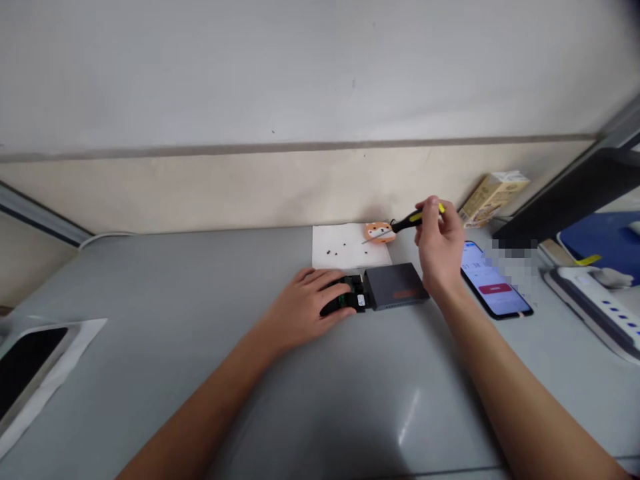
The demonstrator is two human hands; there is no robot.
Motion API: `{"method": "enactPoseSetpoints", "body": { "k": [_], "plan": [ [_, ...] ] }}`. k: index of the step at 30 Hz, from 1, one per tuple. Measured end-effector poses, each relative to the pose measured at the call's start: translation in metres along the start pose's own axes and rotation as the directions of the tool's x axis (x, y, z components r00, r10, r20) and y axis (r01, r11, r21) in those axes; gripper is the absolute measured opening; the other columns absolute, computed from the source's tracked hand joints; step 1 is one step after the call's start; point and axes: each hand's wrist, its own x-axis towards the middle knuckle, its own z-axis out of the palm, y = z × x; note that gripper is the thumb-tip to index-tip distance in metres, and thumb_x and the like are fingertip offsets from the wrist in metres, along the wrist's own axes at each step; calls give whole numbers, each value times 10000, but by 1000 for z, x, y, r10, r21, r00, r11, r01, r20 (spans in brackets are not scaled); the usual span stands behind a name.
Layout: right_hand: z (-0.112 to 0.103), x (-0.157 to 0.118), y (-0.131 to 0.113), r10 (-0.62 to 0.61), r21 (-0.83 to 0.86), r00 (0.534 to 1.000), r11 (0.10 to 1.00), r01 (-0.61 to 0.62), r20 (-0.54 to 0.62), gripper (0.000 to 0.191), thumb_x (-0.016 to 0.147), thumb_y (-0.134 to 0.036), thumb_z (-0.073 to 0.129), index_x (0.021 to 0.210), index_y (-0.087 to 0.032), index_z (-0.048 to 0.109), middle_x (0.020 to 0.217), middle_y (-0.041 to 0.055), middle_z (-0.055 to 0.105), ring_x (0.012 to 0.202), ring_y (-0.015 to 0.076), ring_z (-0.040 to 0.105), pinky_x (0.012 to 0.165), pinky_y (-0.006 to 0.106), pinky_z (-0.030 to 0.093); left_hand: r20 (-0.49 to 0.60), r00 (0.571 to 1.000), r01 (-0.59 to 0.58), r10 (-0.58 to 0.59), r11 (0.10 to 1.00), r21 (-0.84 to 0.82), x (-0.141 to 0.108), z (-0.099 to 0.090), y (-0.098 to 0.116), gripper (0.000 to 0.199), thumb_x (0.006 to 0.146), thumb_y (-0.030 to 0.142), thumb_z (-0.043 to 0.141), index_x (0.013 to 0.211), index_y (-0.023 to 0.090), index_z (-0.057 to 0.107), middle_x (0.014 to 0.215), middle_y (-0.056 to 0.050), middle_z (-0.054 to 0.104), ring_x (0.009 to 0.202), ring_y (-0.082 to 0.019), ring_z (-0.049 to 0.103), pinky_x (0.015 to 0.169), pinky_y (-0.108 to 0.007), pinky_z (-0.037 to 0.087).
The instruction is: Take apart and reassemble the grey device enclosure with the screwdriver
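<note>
My right hand (440,243) grips a screwdriver (413,218) by its black and yellow handle. The shaft points left over a sheet of white paper (325,237), where several tiny dark screws (336,254) lie. Behind the shaft is an orange and white object with an animal face (376,231). My left hand (313,303) lies over an opened black part with a green circuit board (356,292), fingers curled round it. That part adjoins a flat dark grey case (397,287) on the table. Much of the board is hidden under my fingers.
A phone with a lit screen (495,287) lies right of my right hand. Behind it stands a drink carton (493,197) by a dark monitor-like panel (575,193). A white power strip (595,300) is at far right. A black-screened device (30,360) sits at far left.
</note>
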Motion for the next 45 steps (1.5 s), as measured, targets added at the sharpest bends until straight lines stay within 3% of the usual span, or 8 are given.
{"method": "enactPoseSetpoints", "body": {
  "k": [6,10,16,21,26,32,39,45],
  "plan": [
    [-7,5,8,-19,-120,994,993,5,-112,479,933,-697,507,869,-228,582,676,-15,494,555,129,454,505,294,346,-114,992,49,-57,996,-70,-2,-2,3,269,1058,352,504,1236,253,680,1435,-63,622,1307,-240,574,1124,-462,436],
    [-5,1,9,-2,-122,998,993,-5,-58,465,931,-679,530,884,-222,603,657,-22,489,533,125,421,492,294,319,-204,975,68,-89,992,-109,-1,-4,2,252,1066,278,462,1182,246,684,1351,-57,672,1236,-217,617,1085,-447,460],
    [-2,-4,7,6,-79,1000,997,-6,10,473,924,-699,524,883,-234,602,629,-42,449,508,118,394,478,282,313,-349,917,136,-194,974,-182,1,2,-3,205,1042,245,500,1072,237,702,1224,-57,717,1145,-205,663,1046,-439,488],
    [8,-13,0,150,60,985,986,-156,84,448,929,-678,549,864,-237,599,620,-57,387,498,101,335,454,257,269,-357,874,247,-330,934,-260,2,6,-9,177,1007,296,580,1126,244,700,1210,-52,712,1168,-215,651,1058,-433,506],
    [19,-26,-9,256,157,947,945,-288,193,440,928,-667,563,871,-232,596,684,-33,480,519,93,334,451,250,249,-325,877,265,-353,921,-284,3,6,-12,181,974,312,642,1121,235,713,1196,-59,720,1144,-223,655,1049,-448,524],
    [23,-32,-10,251,152,940,945,-290,230,464,908,-697,565,877,-235,595,671,-34,478,515,97,324,447,255,247,-348,875,243,-337,927,-286,3,6,-13,129,988,301,621,986,241,735,1116,-47,736,1070,-213,678,1003,-444,543],
    [23,-31,-10,225,129,943,957,-261,246,440,936,-672,546,876,-239,597,680,-40,463,523,98,325,471,257,260,-401,871,224,-283,956,-189,4,6,-15,131,985,261,608,970,245,737,1087,-33,746,1048,-209,673,995,-452,516],
    [23,-34,-14,173,145,940,964,-223,296,379,969,-599,557,891,-232,613,679,-41,417,547,95,332,494,257,255,-355,898,243,-259,966,-91,2,-2,-13,147,979,258,587,986,240,733,1102,-35,743,1065,-225,668,996,-456,484]
  ]
}}
